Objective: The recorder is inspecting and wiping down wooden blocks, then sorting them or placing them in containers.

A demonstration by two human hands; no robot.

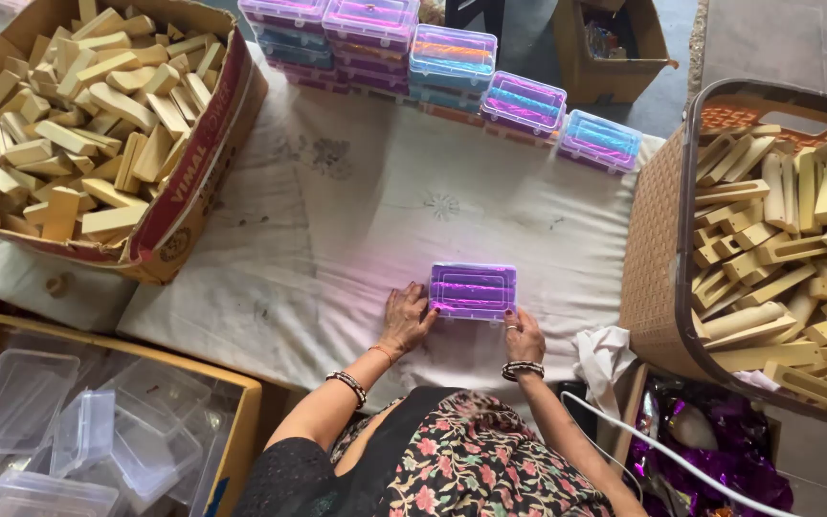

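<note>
You wore a dark, black-ground garment printed all over with flowers in pink, red and cream, with small green leaves between them. Over your left shoulder the fabric looked plain black and finely textured, ending short so the forearms stayed bare. Your left hand (406, 316) carried a beaded bracelet of dark and pale beads at mid-forearm, plus a thin reddish thread at the wrist. Your right hand (525, 337) had a matching beaded band at the wrist and a ring on one finger. Your nails were painted dark.
</note>
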